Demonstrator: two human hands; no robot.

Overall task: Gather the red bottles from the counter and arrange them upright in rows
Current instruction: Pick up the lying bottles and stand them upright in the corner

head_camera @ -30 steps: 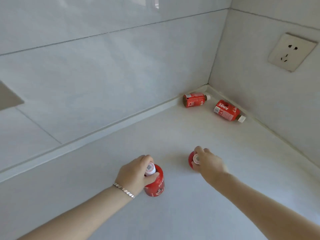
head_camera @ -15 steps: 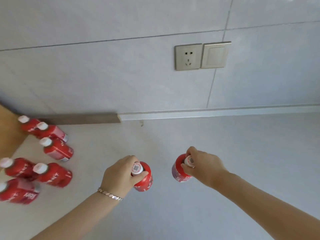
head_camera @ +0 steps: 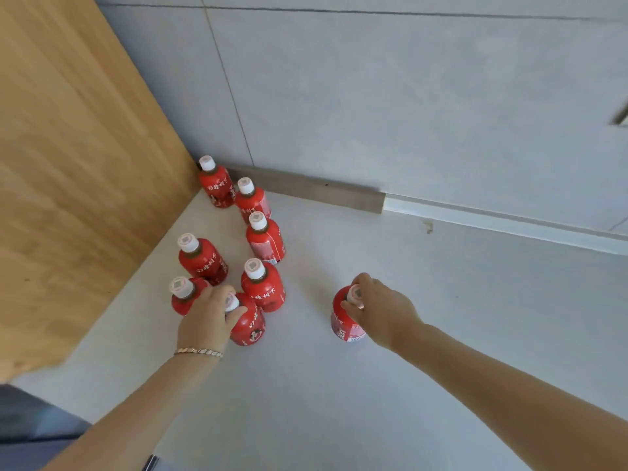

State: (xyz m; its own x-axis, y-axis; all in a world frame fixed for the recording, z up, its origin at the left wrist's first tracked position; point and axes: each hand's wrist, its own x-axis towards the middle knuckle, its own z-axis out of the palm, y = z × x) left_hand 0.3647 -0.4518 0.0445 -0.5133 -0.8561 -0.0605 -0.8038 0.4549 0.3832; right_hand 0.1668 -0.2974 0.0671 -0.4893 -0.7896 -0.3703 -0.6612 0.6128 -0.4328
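Note:
Several red bottles with white caps stand upright in the counter's left corner, among them one at the back [head_camera: 217,185], one in the middle [head_camera: 266,241] and one nearer me [head_camera: 263,287]. My left hand [head_camera: 207,321] grips the cap of a red bottle [head_camera: 249,326] right in front of that group, touching its neighbours. My right hand [head_camera: 380,309] holds another red bottle [head_camera: 343,321] by its cap, upright, apart to the right of the group. Whether either held bottle rests on the white counter [head_camera: 339,402] I cannot tell.
A wooden panel [head_camera: 68,164] walls off the left side. Grey tiled wall [head_camera: 407,96] runs along the back with a metal strip [head_camera: 306,190] at its foot. White counter stretches to the right and towards me.
The view has swung left from the far corner to the standing group. Both hands have carried their bottles over; the left one is now at the group's front.

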